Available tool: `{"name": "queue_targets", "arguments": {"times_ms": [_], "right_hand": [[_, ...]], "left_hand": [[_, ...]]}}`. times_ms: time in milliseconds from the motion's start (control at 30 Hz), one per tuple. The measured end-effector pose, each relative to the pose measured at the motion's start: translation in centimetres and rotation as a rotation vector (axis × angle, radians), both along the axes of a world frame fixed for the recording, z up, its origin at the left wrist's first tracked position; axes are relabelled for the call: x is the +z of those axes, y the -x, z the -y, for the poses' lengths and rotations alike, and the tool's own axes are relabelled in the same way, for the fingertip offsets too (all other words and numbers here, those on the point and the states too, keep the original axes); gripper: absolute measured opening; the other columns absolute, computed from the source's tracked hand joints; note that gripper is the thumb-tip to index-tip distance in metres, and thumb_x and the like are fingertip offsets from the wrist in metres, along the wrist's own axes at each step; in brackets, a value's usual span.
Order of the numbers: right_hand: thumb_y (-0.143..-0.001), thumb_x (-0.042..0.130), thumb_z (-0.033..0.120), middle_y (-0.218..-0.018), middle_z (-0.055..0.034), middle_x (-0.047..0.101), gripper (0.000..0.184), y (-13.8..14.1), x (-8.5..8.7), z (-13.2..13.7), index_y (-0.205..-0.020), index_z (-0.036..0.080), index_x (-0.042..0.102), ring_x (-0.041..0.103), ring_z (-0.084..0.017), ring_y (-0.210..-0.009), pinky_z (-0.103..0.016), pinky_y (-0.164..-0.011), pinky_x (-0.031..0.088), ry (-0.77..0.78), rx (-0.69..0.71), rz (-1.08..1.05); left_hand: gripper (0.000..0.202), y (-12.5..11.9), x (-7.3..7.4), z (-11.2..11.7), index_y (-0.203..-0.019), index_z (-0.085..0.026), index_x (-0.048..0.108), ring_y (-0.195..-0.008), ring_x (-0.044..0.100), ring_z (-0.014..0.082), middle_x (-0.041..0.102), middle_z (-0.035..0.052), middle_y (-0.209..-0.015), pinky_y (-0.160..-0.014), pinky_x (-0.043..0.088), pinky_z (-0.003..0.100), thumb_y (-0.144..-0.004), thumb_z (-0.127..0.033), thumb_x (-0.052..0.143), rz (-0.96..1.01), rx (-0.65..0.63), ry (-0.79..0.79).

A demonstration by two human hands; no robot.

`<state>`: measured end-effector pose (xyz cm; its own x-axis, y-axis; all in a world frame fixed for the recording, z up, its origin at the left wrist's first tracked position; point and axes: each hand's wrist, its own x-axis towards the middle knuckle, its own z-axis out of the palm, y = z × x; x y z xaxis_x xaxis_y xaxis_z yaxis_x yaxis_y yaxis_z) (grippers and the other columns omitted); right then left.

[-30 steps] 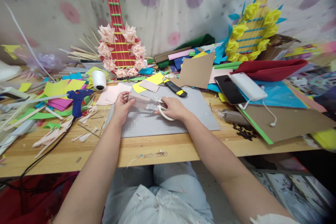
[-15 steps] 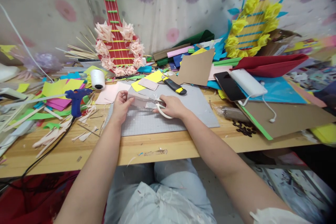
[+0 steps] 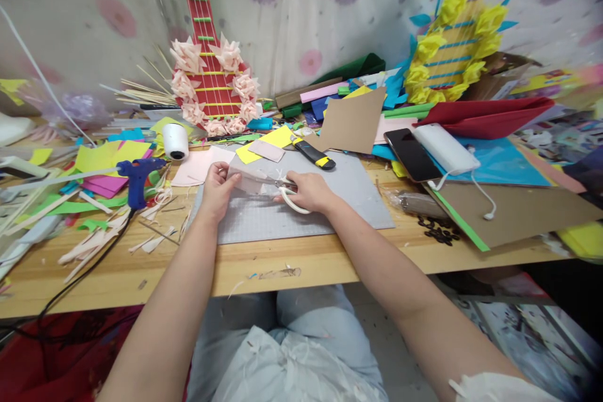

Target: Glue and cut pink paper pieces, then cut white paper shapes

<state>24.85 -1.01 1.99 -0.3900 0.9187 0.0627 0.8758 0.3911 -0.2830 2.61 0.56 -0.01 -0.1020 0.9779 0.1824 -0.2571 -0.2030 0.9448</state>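
Observation:
My left hand [image 3: 220, 187] pinches a small pale pink piece of paper [image 3: 249, 179] at its left end, over the grey cutting mat [image 3: 277, 226]. White-handled scissors [image 3: 296, 202] are in my right hand [image 3: 311, 192], with fingers through the handles and blades pointing left at the paper. The blades look parted around it, though that spot is small and blurred. Just beyond my hands lie a pale pink rectangle [image 3: 266, 151] on a yellow sheet and a black and yellow utility knife [image 3: 313, 154]. A larger pink sheet [image 3: 200, 166] lies behind my left hand.
At left are a blue glue gun [image 3: 137, 179] with a black cord, paper scraps and a white cylinder [image 3: 176, 141]. Two flower-trimmed guitar shapes stand at the back. A phone [image 3: 411, 154], white power bank [image 3: 445, 148], cardboard and small black pieces [image 3: 439, 230] lie at right.
The scissor blades and the pink paper between my hands have shifted very slightly. Both hands stay in nearly the same place.

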Motion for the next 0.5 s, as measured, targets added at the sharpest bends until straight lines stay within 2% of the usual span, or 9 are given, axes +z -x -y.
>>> {"name": "queue_targets", "arguments": {"times_ms": [167,500], "right_hand": [[-0.068,0.046,0.074,-0.081,-0.0037,0.068,0.058,0.01,-0.08,0.01,-0.091,0.022,0.057,0.060,-0.019,-0.074,-0.025,-0.057,0.025,-0.014,0.002,-0.009],[-0.069,0.045,0.074,-0.080,-0.0043,0.067,0.057,-0.24,0.15,-0.07,-0.087,0.021,0.058,0.059,-0.018,-0.072,-0.025,-0.057,0.024,0.008,0.000,0.036]], "left_hand": [[0.040,0.02,-0.04,-0.02,-0.081,-0.022,0.041,-0.057,0.051,0.0079,0.055,-0.0051,-0.069,-0.052,0.038,0.019,-0.054,-0.019,0.071,0.021,0.000,0.000],[0.045,-0.05,-0.22,-0.10,-0.082,-0.022,0.042,-0.066,0.054,0.0086,0.054,-0.0042,-0.076,-0.060,0.042,0.020,-0.051,-0.018,0.073,0.045,0.038,-0.014]]}}
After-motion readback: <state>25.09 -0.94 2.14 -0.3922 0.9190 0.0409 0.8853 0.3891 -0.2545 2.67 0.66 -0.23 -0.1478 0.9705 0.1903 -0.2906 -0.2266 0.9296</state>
